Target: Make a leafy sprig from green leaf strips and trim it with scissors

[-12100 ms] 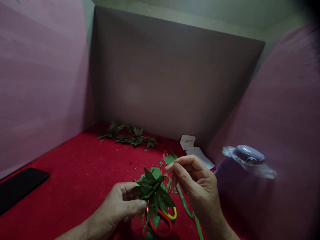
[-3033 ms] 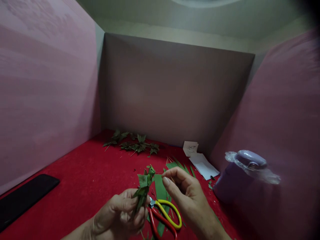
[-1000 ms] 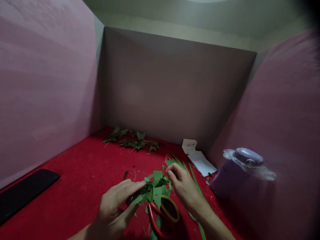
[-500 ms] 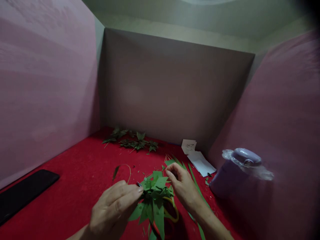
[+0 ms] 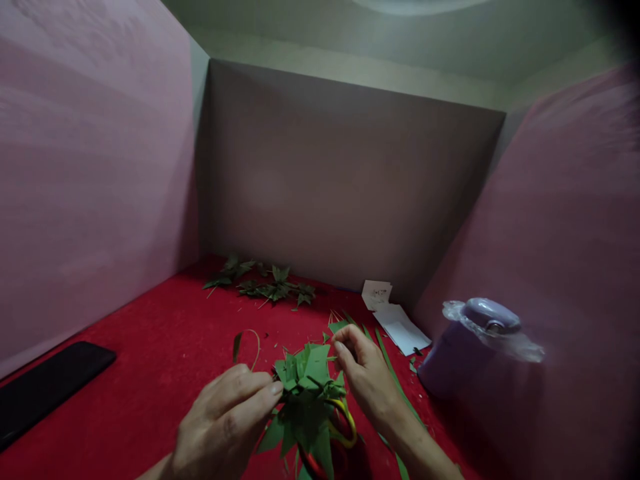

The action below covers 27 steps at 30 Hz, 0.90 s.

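My left hand [image 5: 225, 420] pinches the side of a green folded-leaf cluster [image 5: 303, 393], holding it just above the red table [image 5: 165, 353]. My right hand [image 5: 367, 377] is curled at the cluster's upper right edge, with its fingertips together on a leaf tip. Red and yellow scissors [image 5: 340, 430] lie under the cluster, mostly hidden by it. A curled leaf strip [image 5: 243, 341] lies on the table just beyond my left hand.
A pile of dark folded leaves [image 5: 260, 283] lies by the back board. Long green leaf strips [image 5: 387, 360] and white paper slips [image 5: 395, 313] lie to the right. A purple container [image 5: 467, 347] stands at right. A black phone [image 5: 45, 383] lies at left. Pink boards wall both sides.
Since a second ago the leaf cluster has been lifted off the table in my left hand and turned, and my right hand stays at its top edge. A curled strip now lies on the table.
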Tool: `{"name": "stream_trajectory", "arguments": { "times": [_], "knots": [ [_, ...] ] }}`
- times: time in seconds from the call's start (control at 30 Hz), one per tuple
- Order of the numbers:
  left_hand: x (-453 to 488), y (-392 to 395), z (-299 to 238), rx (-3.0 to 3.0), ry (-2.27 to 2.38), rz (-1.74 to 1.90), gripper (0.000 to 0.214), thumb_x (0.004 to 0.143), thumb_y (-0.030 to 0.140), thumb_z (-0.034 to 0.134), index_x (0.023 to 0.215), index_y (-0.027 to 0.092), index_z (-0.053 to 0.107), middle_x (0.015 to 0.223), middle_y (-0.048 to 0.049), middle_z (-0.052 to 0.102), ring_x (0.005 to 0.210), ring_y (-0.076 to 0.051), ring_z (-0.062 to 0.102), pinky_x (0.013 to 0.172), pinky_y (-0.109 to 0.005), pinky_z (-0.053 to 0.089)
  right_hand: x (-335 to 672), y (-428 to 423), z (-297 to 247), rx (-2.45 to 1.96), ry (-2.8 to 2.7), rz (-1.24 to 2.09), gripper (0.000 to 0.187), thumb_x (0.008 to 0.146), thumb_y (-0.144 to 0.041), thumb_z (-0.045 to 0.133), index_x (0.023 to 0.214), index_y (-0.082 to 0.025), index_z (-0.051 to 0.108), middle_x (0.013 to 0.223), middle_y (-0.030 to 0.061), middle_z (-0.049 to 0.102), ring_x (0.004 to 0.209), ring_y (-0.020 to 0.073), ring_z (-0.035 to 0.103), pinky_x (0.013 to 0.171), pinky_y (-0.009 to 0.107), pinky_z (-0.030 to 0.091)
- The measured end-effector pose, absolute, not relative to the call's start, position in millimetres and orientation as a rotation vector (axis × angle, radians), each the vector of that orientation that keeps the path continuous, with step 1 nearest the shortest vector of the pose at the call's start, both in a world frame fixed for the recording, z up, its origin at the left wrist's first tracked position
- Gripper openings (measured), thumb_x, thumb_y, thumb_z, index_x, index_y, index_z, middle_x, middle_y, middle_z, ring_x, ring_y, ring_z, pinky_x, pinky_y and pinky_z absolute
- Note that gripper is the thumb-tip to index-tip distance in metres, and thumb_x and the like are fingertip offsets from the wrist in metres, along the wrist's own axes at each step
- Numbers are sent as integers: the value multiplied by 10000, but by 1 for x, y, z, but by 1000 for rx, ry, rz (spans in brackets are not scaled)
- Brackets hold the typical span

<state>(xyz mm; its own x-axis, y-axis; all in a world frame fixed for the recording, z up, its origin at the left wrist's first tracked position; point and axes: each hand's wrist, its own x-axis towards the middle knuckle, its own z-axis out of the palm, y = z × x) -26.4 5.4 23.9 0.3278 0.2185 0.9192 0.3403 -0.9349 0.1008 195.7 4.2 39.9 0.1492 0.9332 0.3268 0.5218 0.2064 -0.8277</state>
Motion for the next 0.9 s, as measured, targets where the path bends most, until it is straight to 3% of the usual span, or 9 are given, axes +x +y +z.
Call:
{"name": "stream_trajectory", "arguments": {
  "times": [0.23,0.4,0.63,0.9],
  "knots": [
    [-24,12,3,-2430,-666,-1989,458,707,34,611,1090,286,599,890,26,716,825,-144,660,871,-259,482,188,-16,60,-1229,-1424,510,140,837,-268,477,717,-203,445,589,-55,376,522,105,369,474,211,314],
    [-13,15,8,-2547,-1009,-2386,284,701,113,653,943,261,654,847,8,713,745,-155,661,670,-207,545,183,-31,68,-1117,-1395,369,87,830,-281,499,783,-207,497,558,-51,387,472,107,357,439,223,304],
    [-6,13,12,-2672,-1202,-2450,216,679,146,678,876,234,686,827,-7,724,719,-164,666,615,-190,541,173,-33,71,-1158,-1558,259,36,818,-224,486,823,-201,513,498,-87,272,394,90,279,387,225,216],
    [0,14,17,-2786,-1468,-2532,168,679,203,686,847,197,690,802,-32,727,701,-179,665,631,-222,541,173,-33,72,-1195,-1567,286,64,835,-238,457,792,-202,488,503,-83,275,399,90,276,389,232,212]
  ]
}}
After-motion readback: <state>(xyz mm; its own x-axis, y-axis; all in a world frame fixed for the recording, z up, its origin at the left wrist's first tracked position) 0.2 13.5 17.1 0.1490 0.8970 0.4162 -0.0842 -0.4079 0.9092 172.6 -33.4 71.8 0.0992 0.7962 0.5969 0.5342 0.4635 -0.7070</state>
